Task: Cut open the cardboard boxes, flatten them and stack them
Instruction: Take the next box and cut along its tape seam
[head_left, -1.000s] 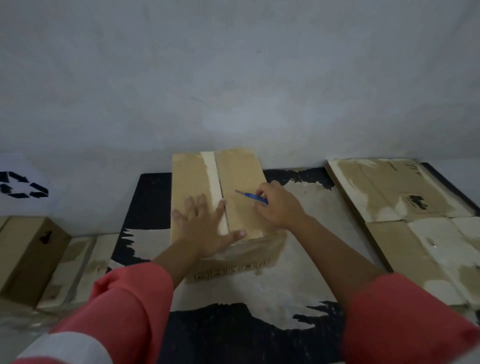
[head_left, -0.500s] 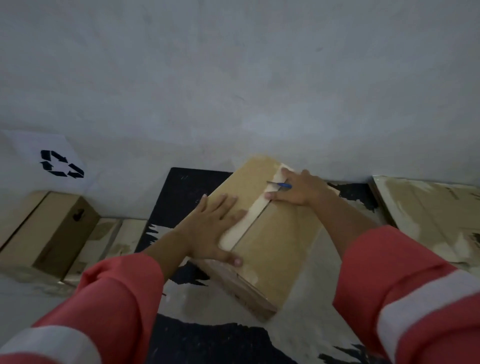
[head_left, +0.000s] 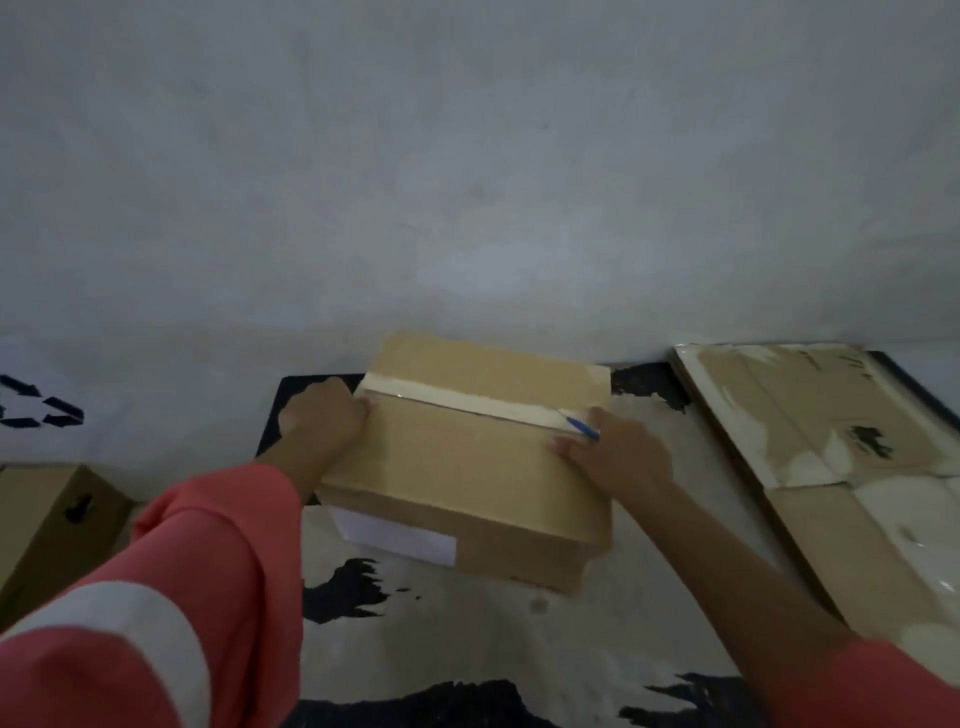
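A closed brown cardboard box (head_left: 467, 467) lies in the middle of a worn black mat (head_left: 467, 639), its pale tape seam (head_left: 467, 402) running left to right across the top. My left hand (head_left: 322, 415) grips the box's left end at the seam. My right hand (head_left: 613, 452) rests on the right end of the top and holds a blue cutter (head_left: 582, 427), whose tip lies on the tape. A white label (head_left: 395, 535) is stuck on the near side of the box.
A stack of flattened cardboard (head_left: 831, 467) lies at the right, against the grey wall. Another closed box (head_left: 47, 525) stands at the left edge. A black recycling sign (head_left: 41, 410) is on the wall at the left.
The box has been turned so its taped seam now runs left to right. My left hand moved from the top to the left end; my right hand with the cutter now sits at the right end.
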